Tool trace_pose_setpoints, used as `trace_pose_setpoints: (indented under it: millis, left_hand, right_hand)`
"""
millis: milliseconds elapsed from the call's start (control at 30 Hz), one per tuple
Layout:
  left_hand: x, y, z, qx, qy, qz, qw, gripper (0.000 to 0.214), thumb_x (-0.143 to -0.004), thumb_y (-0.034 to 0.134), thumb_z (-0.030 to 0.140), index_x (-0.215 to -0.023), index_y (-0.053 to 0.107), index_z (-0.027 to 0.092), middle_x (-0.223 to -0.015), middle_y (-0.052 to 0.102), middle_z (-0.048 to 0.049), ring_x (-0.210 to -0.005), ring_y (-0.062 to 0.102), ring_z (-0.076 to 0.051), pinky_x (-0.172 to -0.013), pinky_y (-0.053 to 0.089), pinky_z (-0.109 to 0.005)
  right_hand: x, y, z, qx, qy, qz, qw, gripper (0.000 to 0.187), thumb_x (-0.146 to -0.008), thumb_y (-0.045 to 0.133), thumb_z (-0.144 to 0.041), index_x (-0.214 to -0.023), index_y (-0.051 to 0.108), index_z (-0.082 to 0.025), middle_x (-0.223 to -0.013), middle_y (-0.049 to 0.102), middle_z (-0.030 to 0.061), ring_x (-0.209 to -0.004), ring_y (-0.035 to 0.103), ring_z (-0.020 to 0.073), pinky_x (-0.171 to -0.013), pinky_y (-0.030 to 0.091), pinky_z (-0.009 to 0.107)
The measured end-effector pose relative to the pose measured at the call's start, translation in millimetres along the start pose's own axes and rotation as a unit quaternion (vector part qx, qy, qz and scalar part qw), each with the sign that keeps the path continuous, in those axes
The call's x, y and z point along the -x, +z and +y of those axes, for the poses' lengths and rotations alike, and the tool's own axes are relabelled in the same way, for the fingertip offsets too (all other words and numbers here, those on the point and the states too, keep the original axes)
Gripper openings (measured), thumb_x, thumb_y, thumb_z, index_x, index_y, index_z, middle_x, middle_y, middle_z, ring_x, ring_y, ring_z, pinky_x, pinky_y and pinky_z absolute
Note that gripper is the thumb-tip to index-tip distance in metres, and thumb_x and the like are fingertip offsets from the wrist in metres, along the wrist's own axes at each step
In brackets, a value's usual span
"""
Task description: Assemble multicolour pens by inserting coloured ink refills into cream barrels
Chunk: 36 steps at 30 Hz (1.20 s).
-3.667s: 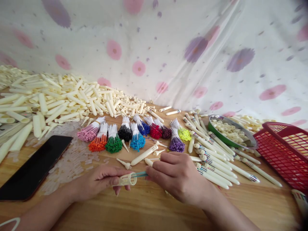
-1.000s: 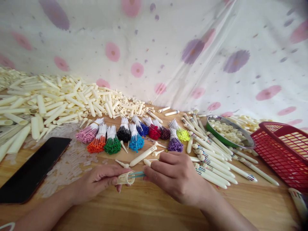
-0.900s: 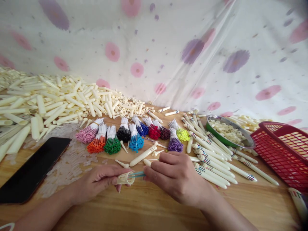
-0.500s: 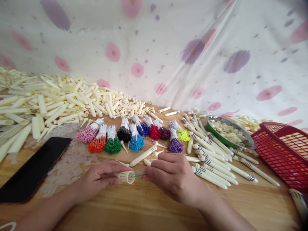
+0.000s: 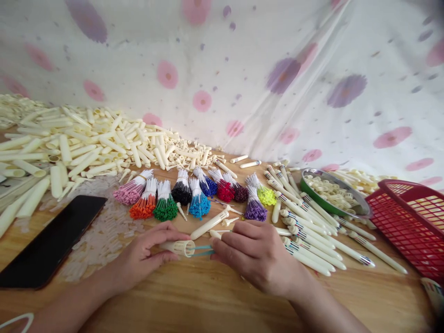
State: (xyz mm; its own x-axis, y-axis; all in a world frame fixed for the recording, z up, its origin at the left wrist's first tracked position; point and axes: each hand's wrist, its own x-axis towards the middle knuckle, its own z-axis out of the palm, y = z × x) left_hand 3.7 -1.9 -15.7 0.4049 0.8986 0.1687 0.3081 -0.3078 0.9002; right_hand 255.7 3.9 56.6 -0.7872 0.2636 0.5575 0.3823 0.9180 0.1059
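A cream pen barrel (image 5: 178, 248), slotted along its side, lies between the thumb and fingers of my left hand (image 5: 147, 253). Its open end faces right. My right hand (image 5: 248, 252) pinches thin blue-green prongs, apparently tweezers (image 5: 203, 250), whose far ends reach into the barrel's mouth; their tips are hidden inside. Just beyond my hands lie another cream pen (image 5: 209, 224) and small pointed pieces (image 5: 229, 222). Bundles of small white-stemmed parts with coloured ends, such as the light blue bundle (image 5: 199, 203) and the purple bundle (image 5: 255, 208), stand behind them.
Cream pen tubes (image 5: 83, 143) are heaped at the back left. A black phone (image 5: 52, 240) lies beside scattered clear plastic pieces (image 5: 100, 240). On the right are pens with coloured sliders (image 5: 312, 231), a green-sided metal bowl (image 5: 364, 209) of small parts and a red basket (image 5: 409, 222).
The barrel and the prongs are slightly farther apart, with more of the blue-green prongs showing outside the mouth. The whole view has shifted slightly.
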Motion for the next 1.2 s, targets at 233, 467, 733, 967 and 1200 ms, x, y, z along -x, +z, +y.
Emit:
trace_pose_setpoints:
  millis: [233,467,733,967,1200]
  left_hand:
    - [-2,-0.4,1,0.037,-0.021,0.004,0.999,0.018,-0.073,0.066,0.022,-0.089,0.071,0.028,-0.085,0.065,-0.001,-0.085,0.062,-0.02,-0.077,0.05,-0.028]
    - [-2,6.1,-7,0.058,-0.044,-0.006,0.997,0.02,-0.077,0.063,0.026,-0.096,0.07,0.028,-0.091,0.067,-0.0013,-0.088,0.061,-0.021,-0.081,0.049,-0.03]
    - [-4,8.4,-2,0.063,-0.074,0.011,0.995,0.016,-0.073,0.065,0.023,-0.088,0.068,0.024,-0.083,0.065,-0.0009,-0.083,0.062,-0.02,-0.075,0.051,-0.029]
    - [-5,9.0,1,0.037,-0.072,0.005,0.997,0.018,-0.071,0.065,0.022,-0.089,0.071,0.025,-0.085,0.067,-0.0015,-0.085,0.062,-0.021,-0.076,0.05,-0.029]
    - [-11,11.2,6,0.075,-0.11,-0.017,0.991,0.022,-0.072,0.065,0.027,-0.092,0.071,0.022,-0.092,0.07,-0.0036,-0.09,0.063,-0.023,-0.079,0.049,-0.03]
  right_hand:
    - [-1,0,-5,-0.156,0.139,0.027,0.978,0.012,-0.092,0.05,-0.023,-0.093,0.057,-0.014,-0.074,0.065,0.0029,-0.063,0.055,0.0116,-0.056,0.042,0.022]
    - [-7,11,-27,-0.252,0.28,-0.031,0.926,0.017,-0.096,0.035,-0.026,-0.096,0.049,-0.016,-0.073,0.063,0.0033,-0.058,0.054,0.0121,-0.053,0.041,0.022]
    - [-9,27,-27,-0.201,0.251,-0.075,0.944,0.018,-0.096,0.032,-0.025,-0.095,0.047,-0.016,-0.071,0.063,0.004,-0.058,0.056,0.0134,-0.053,0.039,0.022]
    - [-12,26,-25,-0.246,0.272,-0.085,0.926,0.014,-0.095,0.036,-0.026,-0.092,0.047,-0.018,-0.07,0.061,0.0024,-0.057,0.053,0.0124,-0.053,0.037,0.021]
    - [-9,45,-14,-0.444,0.427,-0.032,0.787,0.02,-0.095,0.036,-0.036,-0.086,0.045,-0.021,-0.069,0.058,-0.0015,-0.051,0.045,0.0082,-0.05,0.037,0.019]
